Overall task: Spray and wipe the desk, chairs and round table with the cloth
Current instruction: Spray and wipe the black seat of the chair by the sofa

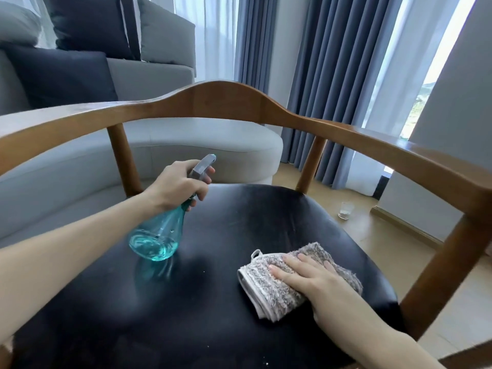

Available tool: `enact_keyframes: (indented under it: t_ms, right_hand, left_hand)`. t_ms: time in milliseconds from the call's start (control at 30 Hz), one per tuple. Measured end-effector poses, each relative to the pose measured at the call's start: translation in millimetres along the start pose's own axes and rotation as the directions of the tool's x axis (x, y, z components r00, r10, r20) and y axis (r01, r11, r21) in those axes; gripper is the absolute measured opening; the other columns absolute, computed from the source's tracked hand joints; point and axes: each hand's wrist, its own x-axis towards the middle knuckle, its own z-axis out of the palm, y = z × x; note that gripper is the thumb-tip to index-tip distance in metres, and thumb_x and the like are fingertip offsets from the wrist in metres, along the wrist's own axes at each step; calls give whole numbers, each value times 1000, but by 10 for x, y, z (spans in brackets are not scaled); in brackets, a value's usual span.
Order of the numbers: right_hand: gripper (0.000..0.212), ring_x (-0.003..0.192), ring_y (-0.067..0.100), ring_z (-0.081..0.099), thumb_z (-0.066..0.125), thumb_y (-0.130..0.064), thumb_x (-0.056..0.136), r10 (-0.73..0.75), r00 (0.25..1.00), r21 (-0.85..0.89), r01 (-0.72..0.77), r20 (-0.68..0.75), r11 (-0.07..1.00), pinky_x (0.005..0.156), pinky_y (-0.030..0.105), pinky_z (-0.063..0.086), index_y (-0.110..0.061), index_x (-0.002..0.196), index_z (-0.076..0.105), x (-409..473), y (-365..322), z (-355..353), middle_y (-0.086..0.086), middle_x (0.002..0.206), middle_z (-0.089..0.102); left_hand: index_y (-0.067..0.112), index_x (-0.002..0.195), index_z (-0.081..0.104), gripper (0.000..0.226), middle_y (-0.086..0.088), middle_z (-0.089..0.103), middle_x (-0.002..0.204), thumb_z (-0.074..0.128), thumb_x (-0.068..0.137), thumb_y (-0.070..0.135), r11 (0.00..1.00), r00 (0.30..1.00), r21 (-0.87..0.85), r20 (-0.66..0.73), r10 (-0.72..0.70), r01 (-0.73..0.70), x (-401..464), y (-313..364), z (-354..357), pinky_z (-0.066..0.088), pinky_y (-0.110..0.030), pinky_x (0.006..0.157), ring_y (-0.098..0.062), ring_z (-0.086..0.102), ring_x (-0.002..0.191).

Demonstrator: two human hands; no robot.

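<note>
- Gripping the teal spray bottle (159, 233) by its neck, my left hand (177, 186) tilts it above the black chair seat (226, 235).
- My right hand (311, 275) presses flat-fingered on the folded grey cloth (269, 294).

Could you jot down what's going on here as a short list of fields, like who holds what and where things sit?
left hand: grips a teal spray bottle, held above the seat
right hand: presses flat on a folded grey cloth
surface: dark seat of a wooden chair
floor: small glass beside the chair
behind: grey sofa, blue curtains
</note>
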Motion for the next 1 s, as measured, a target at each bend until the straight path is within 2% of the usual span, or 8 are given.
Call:
enact_keyframes:
  t_ms: [33,100,200,267,367,533,767,1000]
  right_hand:
    - [89,138,20,37,35,8,65,-44,996,-50,40,-74,998,108,52,32,-42,139,42,-33,-36,12,-11,148,39]
    - [76,101,18,68,41,-3,52,-41,984,-134,18,-175,991,75,42,57,-41,113,67,-75,-54,76,-9,113,68]
    - [66,85,17,72,28,-10,61,19,968,-145,-57,-252,988,62,41,59,-39,99,74,-53,-47,125,-8,96,73]
    - [64,99,22,68,28,-10,70,59,964,-132,-96,-259,987,75,49,56,-37,109,70,14,-60,104,-4,109,70]
    - [55,140,19,28,22,-12,98,184,975,-100,-197,-129,975,113,50,24,-41,143,35,326,133,3,-6,150,34]
    - [47,127,23,45,39,-12,97,204,967,-20,-209,-156,978,105,40,35,-34,138,46,1048,715,79,1,129,53]
    - [49,120,29,53,41,-1,90,309,944,-27,-314,-118,949,98,34,41,-28,126,61,1706,1081,-36,7,131,58]
    - [47,130,21,45,41,-3,92,263,957,116,-249,-126,962,109,34,32,-25,131,57,1191,872,-12,2,138,52]
  left_hand:
    - [13,93,64,44,-6,60,84,55,50,8,1000,1000,4,11,3,-3,-1,8,14,43,-27,43,-20,46,46]
    - [12,93,64,45,-7,60,85,55,50,8,1000,1000,0,26,9,-9,9,32,49,43,-27,43,-21,46,46]
    - [11,93,64,46,-6,60,84,55,49,7,999,999,-32,27,21,-20,56,69,108,42,-27,43,-22,45,46]
    - [12,93,65,46,-5,60,84,55,48,7,999,999,-37,27,30,-29,94,89,139,41,-27,43,-22,45,47]
    - [10,93,65,46,-5,60,84,54,49,6,998,999,-42,21,43,-42,138,118,172,41,-28,43,-22,46,46]
    - [4,98,64,50,-5,58,82,53,49,5,996,999,-74,11,47,-46,127,116,207,41,-28,44,-22,45,49]
    - [4,98,64,50,-5,58,80,53,49,5,993,998,-107,-51,42,-47,50,66,204,40,-27,43,-20,45,46]
    - [11,94,65,48,-3,59,80,53,48,7,995,998,-82,-35,60,-62,7,90,275,39,-25,41,-17,44,41]
